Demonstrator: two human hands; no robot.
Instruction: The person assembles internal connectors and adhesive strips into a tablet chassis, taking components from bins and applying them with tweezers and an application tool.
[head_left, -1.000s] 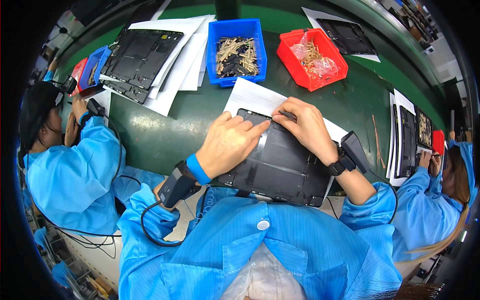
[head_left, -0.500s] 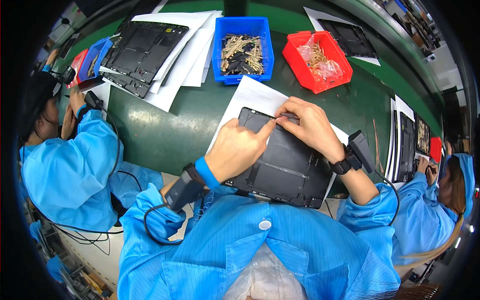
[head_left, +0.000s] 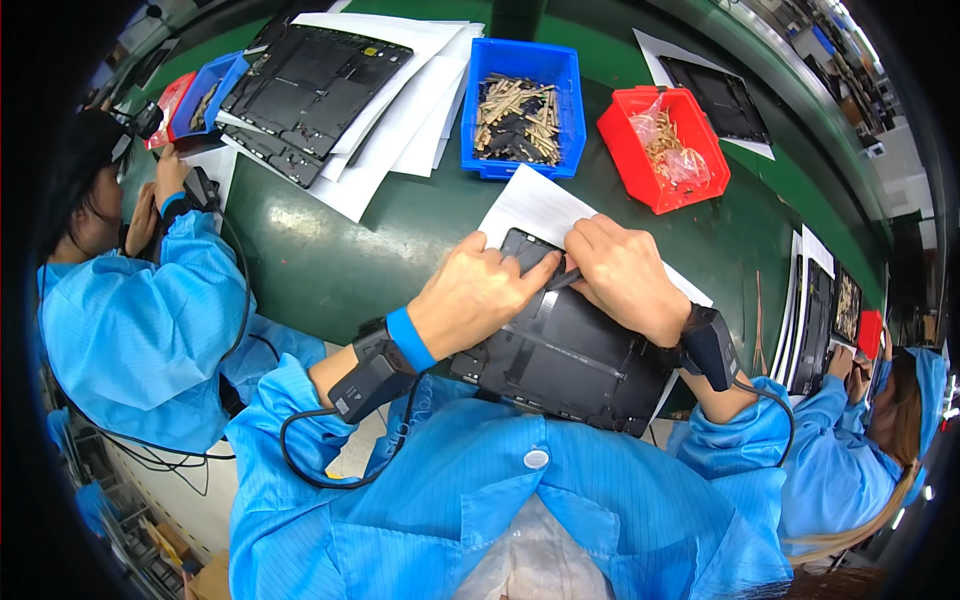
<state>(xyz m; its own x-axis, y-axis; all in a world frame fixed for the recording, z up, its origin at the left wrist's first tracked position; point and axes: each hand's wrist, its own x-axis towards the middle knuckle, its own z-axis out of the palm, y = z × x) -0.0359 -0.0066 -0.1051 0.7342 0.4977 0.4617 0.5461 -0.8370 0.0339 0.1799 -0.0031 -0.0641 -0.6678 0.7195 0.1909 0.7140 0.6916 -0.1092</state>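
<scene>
A black tablet-like panel (head_left: 560, 365) lies on white sheets in front of me, tilted toward the lower right. My left hand (head_left: 472, 292) rests over its left part; the index finger stretches out and presses at the panel's far end, the other fingers partly curled. My right hand (head_left: 628, 282) is closed, thumb and fingers pinching a small dark strip (head_left: 566, 279) against the panel beside that left fingertip. The strip's exact kind and its far end are hidden by my fingers. A grey band (head_left: 547, 312) shows on the panel just below the strip.
A blue bin (head_left: 573, 150) of tan and black strips stands beyond my hands, with a red bin (head_left: 640, 185) of scraps and clear plastic to its right. Stacked panels (head_left: 320, 85) on white paper lie far left. Co-workers in blue sit at both sides.
The view has shifted, so the table and bins sit further right and lower. My right hand has turned over the strip, its knuckles upward; the strip now tilts beside my left index finger.
</scene>
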